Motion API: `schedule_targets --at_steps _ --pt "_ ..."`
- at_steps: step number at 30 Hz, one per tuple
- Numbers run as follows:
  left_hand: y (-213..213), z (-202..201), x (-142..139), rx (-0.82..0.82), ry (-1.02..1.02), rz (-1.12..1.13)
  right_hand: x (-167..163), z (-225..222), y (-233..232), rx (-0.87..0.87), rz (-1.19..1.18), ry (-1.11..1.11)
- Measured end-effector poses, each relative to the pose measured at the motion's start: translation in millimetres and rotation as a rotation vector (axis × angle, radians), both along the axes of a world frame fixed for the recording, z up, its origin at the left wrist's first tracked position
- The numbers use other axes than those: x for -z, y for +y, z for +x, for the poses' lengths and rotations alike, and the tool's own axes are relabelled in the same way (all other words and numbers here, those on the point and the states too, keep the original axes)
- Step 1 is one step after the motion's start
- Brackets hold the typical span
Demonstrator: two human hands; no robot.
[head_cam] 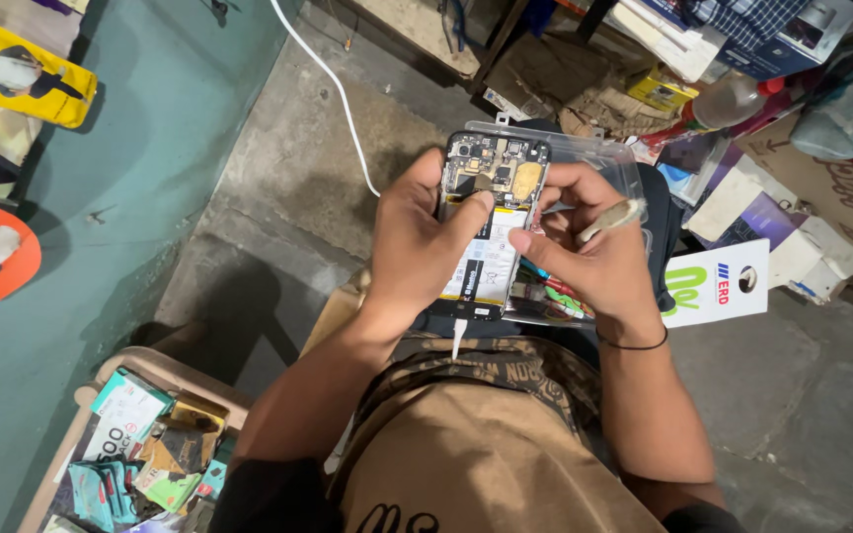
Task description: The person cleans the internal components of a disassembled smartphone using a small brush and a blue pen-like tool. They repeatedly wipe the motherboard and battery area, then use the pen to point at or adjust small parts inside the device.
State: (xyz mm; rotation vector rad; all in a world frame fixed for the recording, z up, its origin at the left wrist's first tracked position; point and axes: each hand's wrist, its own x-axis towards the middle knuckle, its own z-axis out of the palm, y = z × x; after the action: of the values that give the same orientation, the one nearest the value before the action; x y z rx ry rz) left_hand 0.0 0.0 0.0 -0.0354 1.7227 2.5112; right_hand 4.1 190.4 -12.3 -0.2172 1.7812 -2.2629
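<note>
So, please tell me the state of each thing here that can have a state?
Phone: back cover off, circuit board and battery exposed.
Left hand: gripping the phone, thumb on the battery.
Right hand: thumb on the battery, a small pale tool between its fingers.
Clear plastic box: open, under the phone.
White cable: lying loose on the floor.

A rough grey concrete floor (278, 168) fills the middle, stained and uneven. On the left rises a teal wall (120, 148) with yellow and orange posters (12, 69) stuck to it. A white cable (333, 89) runs across the floor. At the lower left sits a tray (86, 415) heaped with small packets. The upper right is crowded with cardboard boxes (821, 188), papers and a plastic bottle (733, 99) under a wooden shelf (426, 30). Light is dim and even.
</note>
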Motion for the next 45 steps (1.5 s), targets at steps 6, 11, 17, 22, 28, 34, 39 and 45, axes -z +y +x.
schedule_targets --at_steps 6,11,17,22,28,34,39,45 --pt "-1 0 0 0.0 -0.008 0.001 -2 -1 5 0.006 -0.015 -0.1" --pt "-1 0 -2 -0.006 0.016 -0.028 -8 -1 3 0.037 0.034 -0.069" --pt "-2 -2 -3 -0.02 0.031 -0.108 -9 -2 1 0.099 0.165 0.003" --pt "-1 -2 -3 -0.016 0.023 -0.093 -12 -3 0 0.095 0.17 0.023" --pt "0 0 -3 -0.05 0.017 -0.075 -29 15 -22 0.341 0.623 0.33" --pt "0 0 -8 -0.082 -0.008 -0.022 -47 32 -40 0.253 1.042 0.712" --pt "0 -2 -7 -0.055 -0.033 0.068 -48 32 -46 0.21 1.177 0.644" --pt "-8 1 -6 -0.011 -0.124 0.26 -45 30 -46 0.249 1.221 0.631"
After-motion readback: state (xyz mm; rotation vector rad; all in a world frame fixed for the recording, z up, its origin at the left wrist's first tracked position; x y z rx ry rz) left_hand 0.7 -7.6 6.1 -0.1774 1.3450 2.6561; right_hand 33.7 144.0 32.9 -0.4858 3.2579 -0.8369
